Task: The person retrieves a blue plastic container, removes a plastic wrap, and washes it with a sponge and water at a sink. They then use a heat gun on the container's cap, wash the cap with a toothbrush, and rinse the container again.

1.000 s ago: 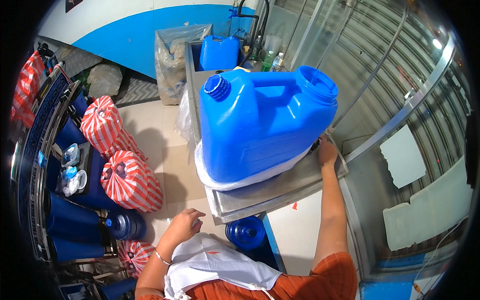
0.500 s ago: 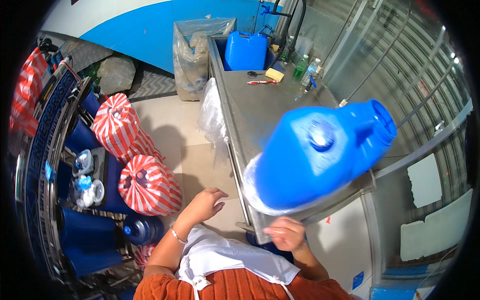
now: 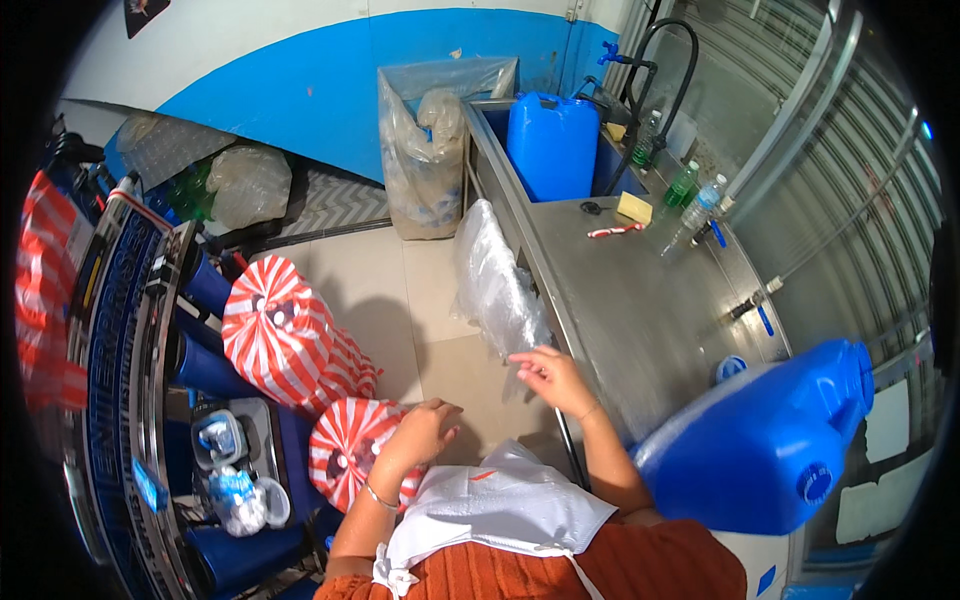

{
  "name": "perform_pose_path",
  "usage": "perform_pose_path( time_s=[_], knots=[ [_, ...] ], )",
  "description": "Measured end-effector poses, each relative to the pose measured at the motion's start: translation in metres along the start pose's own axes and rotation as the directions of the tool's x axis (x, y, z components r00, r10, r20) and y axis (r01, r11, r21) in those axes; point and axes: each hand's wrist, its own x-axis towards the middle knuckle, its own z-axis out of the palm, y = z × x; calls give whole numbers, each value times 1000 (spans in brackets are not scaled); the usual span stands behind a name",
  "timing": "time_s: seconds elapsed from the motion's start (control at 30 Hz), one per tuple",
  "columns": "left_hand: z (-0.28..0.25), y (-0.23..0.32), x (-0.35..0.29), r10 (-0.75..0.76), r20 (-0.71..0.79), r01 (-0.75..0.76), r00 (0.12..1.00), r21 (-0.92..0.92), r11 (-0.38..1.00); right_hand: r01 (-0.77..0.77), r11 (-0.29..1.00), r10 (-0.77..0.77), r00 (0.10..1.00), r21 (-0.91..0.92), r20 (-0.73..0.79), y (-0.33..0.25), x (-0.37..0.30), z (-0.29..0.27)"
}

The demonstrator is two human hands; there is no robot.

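Observation:
My right hand (image 3: pixel 551 376) hangs over the front edge of the steel counter (image 3: pixel 620 310), fingers apart, with its fingertips at the lower end of a bunch of clear plastic bags (image 3: pixel 495 288) draped over that edge. My left hand (image 3: pixel 421 432) hovers loosely curled and holds nothing, just above a red-and-white striped sack (image 3: pixel 345 450) on the floor. A large blue jerrycan (image 3: pixel 770 445) lies tilted on the near right end of the counter, cap end toward me, with neither hand on it.
A second blue jerrycan (image 3: pixel 552 145) stands in the sink at the far end beside a black hose tap (image 3: pixel 665 80). Small bottles (image 3: pixel 690 195), a yellow sponge (image 3: pixel 633 207) and another striped sack (image 3: pixel 285 335) are around. A metal rack (image 3: pixel 150 400) with blue containers fills the left.
The big jerrycan went from upright in front of me to lying at the right. My right hand let go of it and moved to the plastic bags; my left hand shifted slightly.

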Motion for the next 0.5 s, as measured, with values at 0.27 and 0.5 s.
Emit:
perform_pose_path(
  time_s=[0.27, 0.5],
  knots=[
    [-60, -65, 121, -65, -3, 65, 998, -71, 995, -171, 965, 36, 839, -200, -543, 104, 187, -98],
    [-164, -60, 308, -66, 13, 64, 998, 144, 988, 39, 884, -414, 528, -466, -741, 75, 470, -303]
  ],
)
